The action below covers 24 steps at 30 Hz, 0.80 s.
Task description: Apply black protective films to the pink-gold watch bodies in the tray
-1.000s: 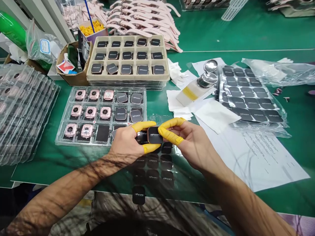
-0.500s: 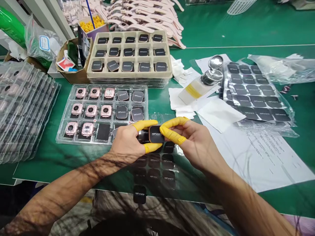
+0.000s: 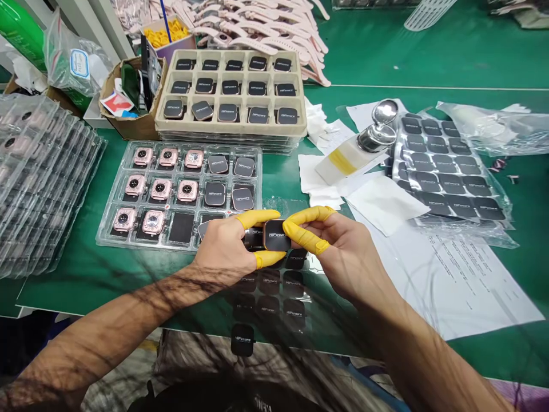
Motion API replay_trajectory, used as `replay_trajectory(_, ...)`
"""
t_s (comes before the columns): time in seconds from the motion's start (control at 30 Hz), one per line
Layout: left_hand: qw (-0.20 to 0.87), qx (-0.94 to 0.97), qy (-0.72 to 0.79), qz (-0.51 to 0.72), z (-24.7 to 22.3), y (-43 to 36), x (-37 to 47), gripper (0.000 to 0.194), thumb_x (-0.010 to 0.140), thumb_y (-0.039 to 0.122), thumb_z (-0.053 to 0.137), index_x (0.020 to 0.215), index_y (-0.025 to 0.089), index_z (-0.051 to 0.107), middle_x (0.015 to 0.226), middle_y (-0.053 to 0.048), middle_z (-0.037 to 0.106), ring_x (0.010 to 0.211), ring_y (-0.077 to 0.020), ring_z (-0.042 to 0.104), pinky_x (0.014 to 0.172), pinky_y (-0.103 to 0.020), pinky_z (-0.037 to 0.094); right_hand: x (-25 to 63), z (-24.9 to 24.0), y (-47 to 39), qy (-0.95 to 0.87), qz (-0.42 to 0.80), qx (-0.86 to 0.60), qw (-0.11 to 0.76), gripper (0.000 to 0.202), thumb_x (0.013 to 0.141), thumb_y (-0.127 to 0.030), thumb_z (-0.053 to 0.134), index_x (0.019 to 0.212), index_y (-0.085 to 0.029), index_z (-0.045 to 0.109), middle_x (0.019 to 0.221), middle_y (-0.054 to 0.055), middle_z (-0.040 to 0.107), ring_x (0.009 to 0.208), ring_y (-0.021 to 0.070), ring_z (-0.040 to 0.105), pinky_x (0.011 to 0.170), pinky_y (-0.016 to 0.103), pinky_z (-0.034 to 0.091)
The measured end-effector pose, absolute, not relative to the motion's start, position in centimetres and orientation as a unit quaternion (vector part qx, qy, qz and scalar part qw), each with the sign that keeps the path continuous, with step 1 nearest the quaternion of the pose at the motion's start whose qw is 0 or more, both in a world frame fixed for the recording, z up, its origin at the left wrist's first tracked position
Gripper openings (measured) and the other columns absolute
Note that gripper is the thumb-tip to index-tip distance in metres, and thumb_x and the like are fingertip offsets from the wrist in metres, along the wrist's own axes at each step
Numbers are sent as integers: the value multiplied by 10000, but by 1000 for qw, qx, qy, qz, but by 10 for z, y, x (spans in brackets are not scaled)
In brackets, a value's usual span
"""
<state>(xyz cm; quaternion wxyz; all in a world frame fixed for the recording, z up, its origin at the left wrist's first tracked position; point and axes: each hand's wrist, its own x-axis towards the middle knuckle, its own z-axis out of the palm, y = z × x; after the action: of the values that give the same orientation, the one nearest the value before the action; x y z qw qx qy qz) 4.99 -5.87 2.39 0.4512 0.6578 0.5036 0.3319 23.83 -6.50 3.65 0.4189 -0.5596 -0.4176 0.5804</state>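
Observation:
A black square watch face [image 3: 277,236] with "HiFuture" lettering is between my two hands. Yellow finger covers are on the thumb and forefinger of each hand. My left hand [image 3: 231,243] grips the watch from the left, its fingers above and below. The covered fingertips of my right hand [image 3: 328,237] pinch the upper right corner of the face. Beneath both hands lies a clear sheet of black square films [image 3: 269,281]. Beside my left hand, the clear tray [image 3: 146,243] holds pink-backed watches and black-faced ones; one compartment shows only a black pad.
A beige tray [image 3: 231,127] of black-faced watches stands behind. Stacked clear trays [image 3: 38,189] are at the left. A bottle [image 3: 343,157] with a metal top rests by white wipes [image 3: 384,200]. More film sheets [image 3: 441,163] and a printed paper [image 3: 480,292] lie right.
The view has shifted slightly, so the hands and trays appear a little displaced. Both hands keep the same hold on the watch.

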Motion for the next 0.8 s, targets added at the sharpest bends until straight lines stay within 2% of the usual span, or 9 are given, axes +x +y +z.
replay_trajectory(0.2, 462, 653, 503, 328, 23, -59, 49, 532, 720, 246, 877, 1239, 223, 760, 1082, -21, 821, 925, -219, 794, 960, -376, 647, 237, 33, -66, -427, 576, -561, 415, 291, 657, -401, 935, 809, -241, 745, 780, -15, 736, 713, 132, 702, 691, 236, 604)
replay_trajectory(0.37, 451, 653, 511, 330, 23, -59, 50, 496, 708, 276, 886, 1191, 278, 773, 1034, 9, 824, 888, -206, 788, 892, -334, 656, 240, 34, -67, -421, 558, -575, 425, 513, 643, -381, 947, 1059, -304, 656, 911, -62, 693, 654, 104, 695, 638, 230, 626)
replay_trajectory(0.43, 440, 664, 509, 325, 26, -58, 49, 484, 711, 300, 888, 1180, 257, 779, 1001, 3, 827, 851, -196, 779, 891, -326, 646, 240, 35, -67, -425, 575, -562, 416, 581, 629, -376, 955, 1109, -319, 632, 926, -66, 681, 638, 103, 692, 615, 234, 633)
replay_trajectory(0.53, 451, 677, 493, 307, 31, -56, 47, 570, 682, 359, 920, 1213, 214, 773, 1053, -24, 828, 891, -208, 774, 918, -328, 628, 238, 35, -65, -426, 594, -546, 409, 547, 629, -398, 955, 1080, -308, 659, 853, -53, 682, 651, 120, 700, 571, 218, 622)
replay_trajectory(0.6, 471, 671, 488, 298, 33, -55, 45, 547, 725, 384, 894, 1229, 210, 770, 1089, -31, 827, 935, -216, 775, 909, -318, 623, 235, 33, -64, -429, 581, -552, 418, 447, 686, -456, 915, 1038, -303, 687, 846, -33, 699, 670, 131, 709, 571, 228, 633)
replay_trajectory(0.67, 474, 669, 489, 296, 33, -54, 45, 402, 837, 373, 803, 1212, 231, 781, 1097, -21, 829, 943, -207, 775, 890, -305, 615, 233, 28, -66, -444, 562, -560, 417, 359, 745, -510, 862, 998, -302, 714, 865, -12, 720, 685, 145, 714, 573, 254, 652)
replay_trajectory(0.73, 450, 682, 495, 297, 33, -54, 45, 300, 919, 358, 708, 1181, 243, 797, 1089, -22, 833, 904, -200, 774, 864, -302, 606, 232, 22, -69, -461, 556, -557, 409, 346, 740, -520, 863, 989, -316, 736, 878, -6, 732, 694, 161, 717, 577, 291, 671)
replay_trajectory(0.8, 422, 700, 503, 280, 32, -53, 45, 282, 965, 352, 635, 1168, 250, 802, 1088, -33, 834, 880, -209, 775, 848, -317, 599, 235, 19, -71, -470, 563, -550, 400, 391, 689, -496, 905, 1014, -341, 752, 874, -11, 735, 695, 175, 720, 578, 324, 682)
